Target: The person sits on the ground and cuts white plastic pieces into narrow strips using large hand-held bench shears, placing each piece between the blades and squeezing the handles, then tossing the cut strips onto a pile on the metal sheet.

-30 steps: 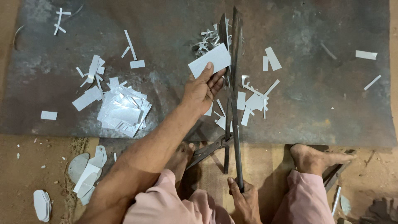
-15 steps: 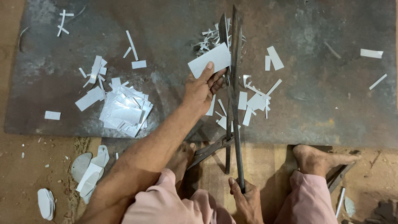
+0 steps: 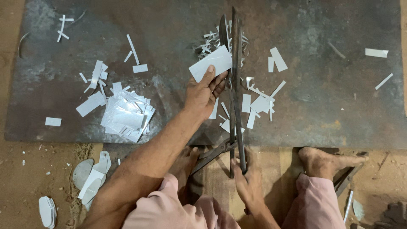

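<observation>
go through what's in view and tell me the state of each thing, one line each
Left hand: shut on white sheet piece.
White sheet piece: held flat against the shear blades.
Long shears: blades nearly closed, lying on the metal plate.
Right hand: shut on shears handle.
Stack of cut pieces: piled loosely.
Metal plate: flat, strewn with offcuts.

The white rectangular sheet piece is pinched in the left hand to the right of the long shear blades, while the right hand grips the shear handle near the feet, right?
Not quite. The head view shows the white sheet piece in the left hand to the left of the shear blades, its edge meeting them. The right hand does grip the handle near the feet.
</observation>
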{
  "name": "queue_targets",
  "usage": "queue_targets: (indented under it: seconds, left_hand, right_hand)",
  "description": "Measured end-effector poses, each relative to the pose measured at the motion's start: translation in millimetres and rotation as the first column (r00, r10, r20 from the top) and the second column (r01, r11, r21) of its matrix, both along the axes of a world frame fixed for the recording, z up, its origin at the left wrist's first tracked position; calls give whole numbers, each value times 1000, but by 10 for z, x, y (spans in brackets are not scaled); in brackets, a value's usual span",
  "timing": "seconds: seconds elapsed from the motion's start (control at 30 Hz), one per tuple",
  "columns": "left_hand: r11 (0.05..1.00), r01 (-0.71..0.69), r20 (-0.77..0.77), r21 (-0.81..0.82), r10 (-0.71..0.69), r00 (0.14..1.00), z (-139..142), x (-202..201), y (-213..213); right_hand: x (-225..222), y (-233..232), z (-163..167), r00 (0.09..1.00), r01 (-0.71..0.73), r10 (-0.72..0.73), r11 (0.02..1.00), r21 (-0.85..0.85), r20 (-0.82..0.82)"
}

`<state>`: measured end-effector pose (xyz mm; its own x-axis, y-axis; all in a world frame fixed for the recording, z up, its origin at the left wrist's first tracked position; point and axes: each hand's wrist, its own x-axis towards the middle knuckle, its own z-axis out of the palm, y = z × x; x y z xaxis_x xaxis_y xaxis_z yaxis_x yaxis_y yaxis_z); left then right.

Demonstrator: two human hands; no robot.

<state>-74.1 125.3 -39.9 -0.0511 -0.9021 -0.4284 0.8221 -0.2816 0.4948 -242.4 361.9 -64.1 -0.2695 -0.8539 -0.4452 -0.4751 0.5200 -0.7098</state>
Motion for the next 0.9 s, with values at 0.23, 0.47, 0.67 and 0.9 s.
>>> queue_targets:
  seconds: [0.23,0.47,0.67,0.9]
  left_hand:
    - [1000,8,-18,-5,-8,1000,-24,-5,-17]
    - [1000,18,-36,-8,-19,999,-86,-1,-56]
    - [998,56,-11,-19,-56,998,-162,52,-114]
    - [993,113,31,-25,-112,993,-187,100,-187]
  right_hand:
    - [64,-169,88,996,-40,48,994,104,-76]
    - [91,-213,164,993,-40,58,985,168,-107]
    - [143,-269,199,996,-30,20,994,-105,-90]
    - [46,-288,-40,918,83,-24,987,-135,395]
